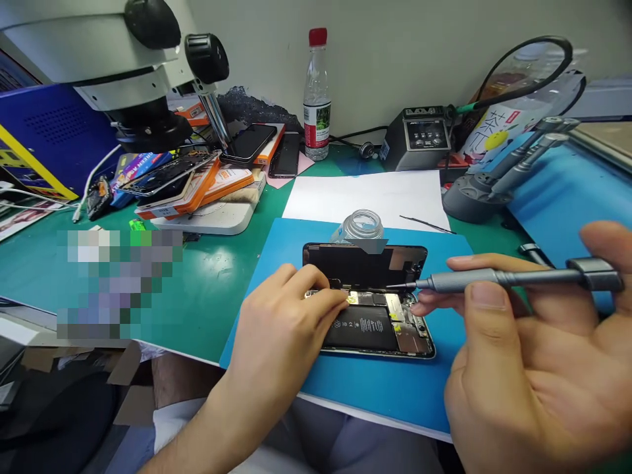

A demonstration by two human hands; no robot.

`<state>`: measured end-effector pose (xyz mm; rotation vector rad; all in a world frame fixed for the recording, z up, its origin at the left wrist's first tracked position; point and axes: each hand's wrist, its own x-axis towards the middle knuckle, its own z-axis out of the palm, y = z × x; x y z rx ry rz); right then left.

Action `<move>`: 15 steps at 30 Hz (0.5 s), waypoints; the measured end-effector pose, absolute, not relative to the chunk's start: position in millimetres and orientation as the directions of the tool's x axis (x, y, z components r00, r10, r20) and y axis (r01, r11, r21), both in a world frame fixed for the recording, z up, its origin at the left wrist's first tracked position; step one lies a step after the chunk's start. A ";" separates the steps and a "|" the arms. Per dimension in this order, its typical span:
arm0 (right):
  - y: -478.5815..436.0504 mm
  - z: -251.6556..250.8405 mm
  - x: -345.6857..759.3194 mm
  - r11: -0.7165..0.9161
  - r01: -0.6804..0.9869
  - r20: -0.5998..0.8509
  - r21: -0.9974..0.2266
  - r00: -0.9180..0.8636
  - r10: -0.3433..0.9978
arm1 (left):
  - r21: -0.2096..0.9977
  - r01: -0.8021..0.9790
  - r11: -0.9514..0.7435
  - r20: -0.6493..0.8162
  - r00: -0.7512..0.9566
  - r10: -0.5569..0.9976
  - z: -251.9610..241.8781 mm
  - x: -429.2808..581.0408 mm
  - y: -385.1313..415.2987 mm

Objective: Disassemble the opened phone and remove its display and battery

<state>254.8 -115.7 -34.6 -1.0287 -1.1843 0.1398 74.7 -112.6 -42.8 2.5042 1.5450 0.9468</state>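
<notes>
An opened smartphone (365, 329) lies on a blue mat, its battery and inner boards showing. Its screen panel (360, 263) stands tilted up along the far edge, in front of a clear glass jar (363, 226). My left hand (284, 316) is over the phone's left side, thumb and fingers pinched together at the upper inner parts; whatever they may hold is hidden. In my right hand (523, 355) is a grey precision screwdriver (469, 280), held nearly level between thumb and fingers. Its thin tip points left, near the bottom edge of the screen panel.
Behind the blue mat (266, 296) lies white paper (316, 197) with thin black tweezers-like pieces. A screwdriver stand (476, 194) is at right, a red-capped bottle (316, 99) at the back. Left are a microscope (148, 66) and stacked phones and boxes (197, 191).
</notes>
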 end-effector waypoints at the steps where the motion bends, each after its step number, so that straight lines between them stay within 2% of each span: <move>1: -115.0 -34.9 255.2 0.566 0.398 0.691 -0.722 0.434 0.577 | 0.302 0.808 -0.505 0.465 0.337 0.818 -43.8 75.7 -111.6; 9: -120.8 -34.8 251.7 0.522 0.338 0.620 -0.783 0.496 0.609 | 0.163 0.810 -0.564 0.450 0.447 0.773 -44.5 81.4 -112.0; 15: -124.7 -41.7 253.0 0.477 0.384 0.608 -0.791 0.393 0.690 | 0.120 0.790 -0.601 0.493 0.478 0.727 -43.6 81.2 -109.4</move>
